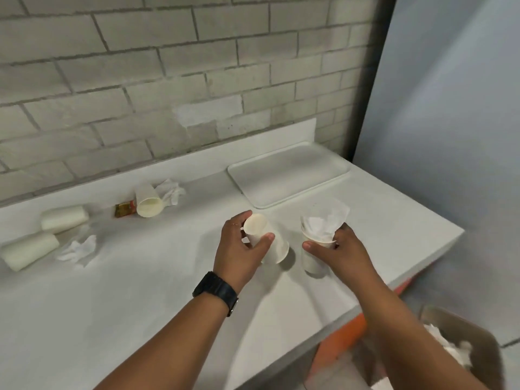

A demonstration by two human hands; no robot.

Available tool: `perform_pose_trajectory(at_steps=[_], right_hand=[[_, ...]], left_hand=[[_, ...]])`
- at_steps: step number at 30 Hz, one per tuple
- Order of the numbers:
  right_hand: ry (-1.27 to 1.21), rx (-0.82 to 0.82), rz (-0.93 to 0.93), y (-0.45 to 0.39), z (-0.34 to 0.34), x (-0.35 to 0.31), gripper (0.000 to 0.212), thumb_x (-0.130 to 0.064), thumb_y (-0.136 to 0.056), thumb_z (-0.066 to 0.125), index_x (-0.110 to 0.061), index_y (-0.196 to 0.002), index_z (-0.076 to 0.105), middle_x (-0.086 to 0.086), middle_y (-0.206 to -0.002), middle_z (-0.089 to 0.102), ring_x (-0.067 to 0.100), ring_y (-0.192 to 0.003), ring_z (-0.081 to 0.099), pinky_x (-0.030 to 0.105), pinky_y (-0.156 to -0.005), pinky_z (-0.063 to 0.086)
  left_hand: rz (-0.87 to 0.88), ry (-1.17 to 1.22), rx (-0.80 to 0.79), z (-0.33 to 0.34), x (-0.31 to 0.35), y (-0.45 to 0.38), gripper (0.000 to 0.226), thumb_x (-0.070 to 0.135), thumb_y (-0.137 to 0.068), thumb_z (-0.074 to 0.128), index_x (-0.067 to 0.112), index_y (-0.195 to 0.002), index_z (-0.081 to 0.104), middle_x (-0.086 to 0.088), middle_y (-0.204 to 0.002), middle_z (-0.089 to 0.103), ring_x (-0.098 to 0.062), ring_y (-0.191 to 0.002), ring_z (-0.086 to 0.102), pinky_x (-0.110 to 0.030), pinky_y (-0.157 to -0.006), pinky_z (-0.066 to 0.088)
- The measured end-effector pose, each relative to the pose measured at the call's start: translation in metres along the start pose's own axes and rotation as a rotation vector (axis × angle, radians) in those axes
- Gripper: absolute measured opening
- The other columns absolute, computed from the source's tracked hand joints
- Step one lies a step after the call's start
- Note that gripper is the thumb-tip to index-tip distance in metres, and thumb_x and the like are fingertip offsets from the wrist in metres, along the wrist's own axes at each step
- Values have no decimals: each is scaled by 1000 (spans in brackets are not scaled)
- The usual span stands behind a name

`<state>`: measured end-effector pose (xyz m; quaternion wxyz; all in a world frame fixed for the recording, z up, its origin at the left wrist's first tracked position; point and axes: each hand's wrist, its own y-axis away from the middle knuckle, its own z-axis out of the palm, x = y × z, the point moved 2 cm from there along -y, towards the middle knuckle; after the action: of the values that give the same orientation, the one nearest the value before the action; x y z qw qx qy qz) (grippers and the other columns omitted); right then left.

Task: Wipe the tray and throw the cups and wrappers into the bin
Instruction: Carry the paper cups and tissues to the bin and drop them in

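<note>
Beyond both hands, near the wall, white tray (289,175) lies flat on the white counter (140,291), bare. Left hand (239,249) is wrapped around an upturned paper cup (267,240), thumb and fingers closed on its side, cup tilted with its mouth down at the counter. Right hand (342,249) grips an upright paper cup (315,257) at the rim; crumpled white paper (323,223) sticks out of that cup. The two held cups are just beside each other, not touching. Black wristwatch (218,291) on left wrist. Left of the left hand, toward the wall: a cup on its side (147,201), mouth facing the camera, crumpled tissue (170,191) touching it, small red-brown wrapper (125,210) just beside it. Farther left, two more cups on their sides (63,219) (28,250), another crumpled tissue (77,249) near them. Below the right forearm, off the counter edge, brown bin (478,342) with white paper inside. Grey brick wall (168,66) behind the counter.
</note>
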<state>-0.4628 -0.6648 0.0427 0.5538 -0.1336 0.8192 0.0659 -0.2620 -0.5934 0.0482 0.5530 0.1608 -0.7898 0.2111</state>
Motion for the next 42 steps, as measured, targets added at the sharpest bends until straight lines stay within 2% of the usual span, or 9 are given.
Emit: perform_pose_trajectory(at_steps=[4, 8, 12, 16, 18, 26, 30, 38, 42], right_hand=[[-7, 79, 38, 11, -76, 25, 33, -35, -73, 80, -38, -93, 55, -1, -112, 61, 14, -97, 61, 30, -84, 49], [-86, 195, 63, 30, -159, 67, 41, -48, -63, 81, -44, -98, 61, -6, -111, 66, 11, -102, 64, 39, -91, 53], [-169, 312, 115, 54, -228, 101, 45, -19, -73, 82, -34, -107, 58, -15, -104, 67, -5, -87, 65, 12, -69, 52], [-160, 414, 209, 80, -281, 145, 54, -16, -76, 79, -33, -117, 50, -23, -100, 60, -9, -83, 62, 8, -61, 49], [-153, 453, 297, 95, -301, 177, 60, -20, -76, 80, -34, -124, 48, -23, -103, 59, -3, -89, 60, 14, -69, 48], [63, 413, 513, 95, -316, 292, 76, -26, -71, 82, -26, -136, 42, -11, -118, 54, 15, -109, 57, 30, -87, 45], [177, 335, 645, 82, -319, 340, 84, -34, -80, 73, -28, -149, 27, 2, -147, 38, 23, -130, 46, 36, -103, 39], [170, 113, 780, 107, -298, 399, 57, -48, -72, 64, -29, -125, 59, 0, -119, 62, 13, -96, 62, 23, -73, 42], [133, 127, 803, 115, -293, 404, 50, -46, -76, 64, -31, -124, 60, -5, -118, 63, 12, -97, 62, 21, -72, 41]], left_hand=[[33, 18, -84, 79, 25, 7, 55, 28, -75, 77, 34, -122, 49, 13, -124, 48, 2, -103, 55, -21, -85, 49], [69, 46, -198, 171, 55, 24, 54, 25, -76, 77, 36, -120, 47, 12, -123, 46, -5, -105, 56, -27, -89, 53], [125, 39, -309, 250, 78, 46, 59, 27, -76, 78, 31, -127, 47, 13, -123, 45, -7, -106, 54, -21, -87, 53], [149, 37, -428, 318, 79, 70, 61, 28, -74, 78, 33, -126, 47, 13, -125, 46, -5, -108, 54, -21, -87, 53], [145, 23, -504, 355, 68, 84, 58, 30, -72, 79, 33, -122, 49, 12, -124, 49, -4, -111, 54, -29, -90, 53], [24, -182, -661, 430, 7, 113, 61, 34, -70, 80, 33, -123, 50, 12, -121, 52, -6, -107, 55, -33, -92, 53], [-1, -271, -635, 447, -17, 111, 60, 29, -69, 82, 26, -121, 53, 6, -121, 53, -8, -105, 54, -24, -88, 49], [-120, -342, -652, 466, -40, 108, 61, 24, -72, 81, 23, -124, 49, 2, -125, 50, -14, -106, 52, -21, -82, 44], [-231, -363, -782, 482, -46, 108, 87, 33, -76, 77, 28, -146, 25, 2, -149, 35, -19, -131, 44, -32, -101, 44]])
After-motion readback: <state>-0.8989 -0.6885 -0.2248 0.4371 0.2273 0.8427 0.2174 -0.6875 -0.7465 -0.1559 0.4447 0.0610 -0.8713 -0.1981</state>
